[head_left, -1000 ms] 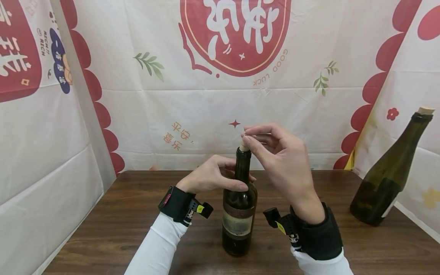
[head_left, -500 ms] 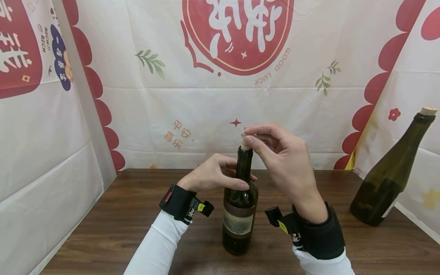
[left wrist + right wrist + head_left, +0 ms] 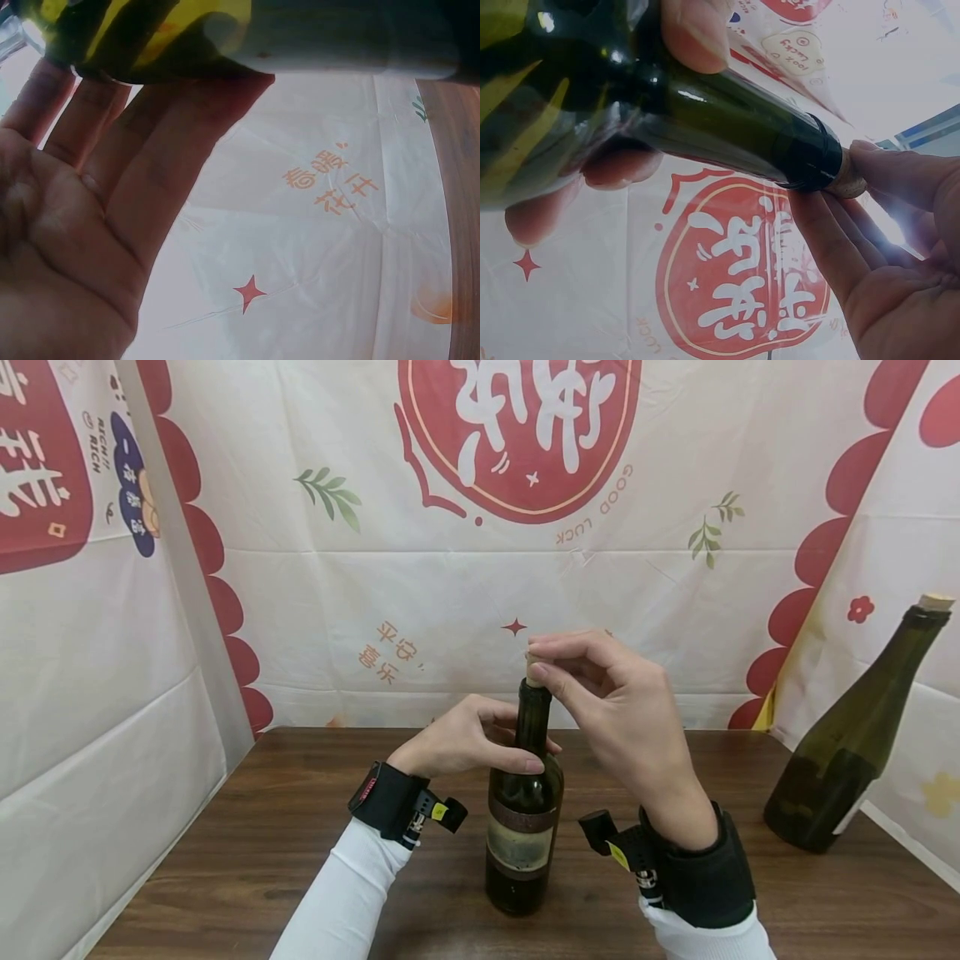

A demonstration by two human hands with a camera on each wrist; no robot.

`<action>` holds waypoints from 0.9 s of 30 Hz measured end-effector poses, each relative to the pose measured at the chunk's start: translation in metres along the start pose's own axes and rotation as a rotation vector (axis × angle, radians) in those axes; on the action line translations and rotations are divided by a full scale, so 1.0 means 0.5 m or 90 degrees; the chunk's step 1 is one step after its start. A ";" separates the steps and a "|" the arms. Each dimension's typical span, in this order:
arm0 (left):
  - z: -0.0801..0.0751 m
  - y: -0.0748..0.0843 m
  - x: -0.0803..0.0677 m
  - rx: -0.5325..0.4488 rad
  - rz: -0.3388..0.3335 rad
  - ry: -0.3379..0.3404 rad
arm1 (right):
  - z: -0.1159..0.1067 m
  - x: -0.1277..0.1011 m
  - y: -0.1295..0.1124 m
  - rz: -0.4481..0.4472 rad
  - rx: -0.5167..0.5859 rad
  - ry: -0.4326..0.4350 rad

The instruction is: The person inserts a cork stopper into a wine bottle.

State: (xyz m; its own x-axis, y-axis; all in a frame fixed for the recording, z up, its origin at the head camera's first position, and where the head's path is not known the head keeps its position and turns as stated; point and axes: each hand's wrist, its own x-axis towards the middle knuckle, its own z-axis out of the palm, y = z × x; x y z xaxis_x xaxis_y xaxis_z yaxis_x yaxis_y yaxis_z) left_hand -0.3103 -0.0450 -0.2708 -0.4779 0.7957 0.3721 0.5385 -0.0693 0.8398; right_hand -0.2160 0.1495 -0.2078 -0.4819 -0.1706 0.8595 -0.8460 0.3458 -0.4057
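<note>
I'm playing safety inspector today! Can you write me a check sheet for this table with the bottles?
Surface: brown wooden table, dry as far as seen.
Job's things: dark bottle upright in the middle; cork sits in its mouth.
Clutter: second green bottle, corked, leaning on the right-hand cloth.
Hands: left hand grips the bottle's shoulder; right hand pinches the cork.
Cables: nothing seen; black wrist straps only.
Surroundings: white and red printed cloth on three sides.
</note>
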 end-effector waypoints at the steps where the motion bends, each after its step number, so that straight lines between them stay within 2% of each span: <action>1: 0.000 0.000 0.000 0.000 0.000 0.000 | 0.000 0.000 0.000 -0.002 0.003 0.001; 11: 0.002 -0.002 0.002 -0.011 0.009 0.000 | 0.000 -0.001 -0.005 -0.007 -0.012 0.009; 19: 0.003 -0.004 -0.002 -0.016 0.008 0.002 | -0.001 -0.003 -0.001 -0.003 -0.023 -0.010; 23: 0.003 -0.003 -0.004 -0.011 0.001 0.003 | 0.002 -0.005 -0.003 0.047 -0.018 -0.002; 27: 0.005 0.000 0.000 -0.012 -0.002 0.006 | 0.012 -0.001 -0.001 0.152 0.068 -0.012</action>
State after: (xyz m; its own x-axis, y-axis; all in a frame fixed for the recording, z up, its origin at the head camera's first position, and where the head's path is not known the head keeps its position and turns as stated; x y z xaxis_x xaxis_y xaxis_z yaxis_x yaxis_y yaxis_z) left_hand -0.3086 -0.0437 -0.2716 -0.4855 0.7905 0.3733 0.5237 -0.0789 0.8482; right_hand -0.2164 0.1436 -0.2101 -0.6743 -0.1132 0.7297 -0.7264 0.2796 -0.6279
